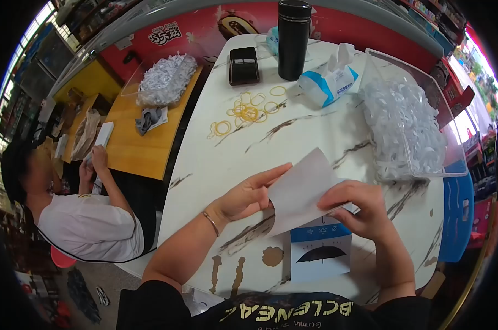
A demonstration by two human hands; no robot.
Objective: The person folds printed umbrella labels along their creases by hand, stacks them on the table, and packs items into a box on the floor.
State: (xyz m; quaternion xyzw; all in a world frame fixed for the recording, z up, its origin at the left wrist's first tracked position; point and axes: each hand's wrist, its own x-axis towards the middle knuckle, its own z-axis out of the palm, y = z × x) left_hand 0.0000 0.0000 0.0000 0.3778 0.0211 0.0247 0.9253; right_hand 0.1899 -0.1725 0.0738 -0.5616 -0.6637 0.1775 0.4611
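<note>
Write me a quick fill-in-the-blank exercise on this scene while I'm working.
1. Just below the white sheet in the right hand, a printed card shows a black ____.
2. A bracelet circles the wearer's ____ wrist.
3. The rubber bands are coloured ____.
4. In this view, the tissue pack lies to the ____ of the black bottle.

Missing words: umbrella; left; yellow; right.

- White surface with dark marbled veins and brown marks at the near side
- Black case and, beside it, an upright black bottle
- Blue-and-white tissue pack
- Loose yellow rubber bands
- Clear bin of translucent strips
- Umbrella-printed sheet near the front edge
</note>
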